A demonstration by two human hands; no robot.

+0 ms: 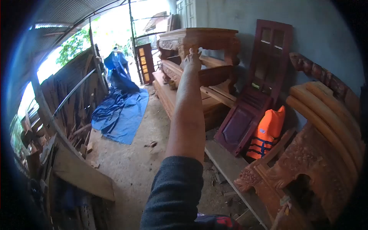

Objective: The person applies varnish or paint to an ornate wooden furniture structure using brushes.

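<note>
My left arm, in a dark sleeve, stretches forward across the middle of the view. At its end my left hand (191, 61) is raised with fingers apart and holds nothing visible. It overlaps a carved wooden altar table (211, 33) that stands farther off by the wall. Low at the right, my right hand (281, 217) is partly cut off by the frame edge. Its fingers close on a small pale object (285, 200), too small to name. Just beside that hand is a carved reddish-brown wooden piece (306, 153) with scrollwork.
A blue tarp (126, 115) lies on the concrete floor at the left. Scrap wood (73, 92) leans along that side. Maroon door panels (245, 119) and an orange life vest (270, 126) rest by the wall. A long plank (234, 168) runs beside the carved pieces.
</note>
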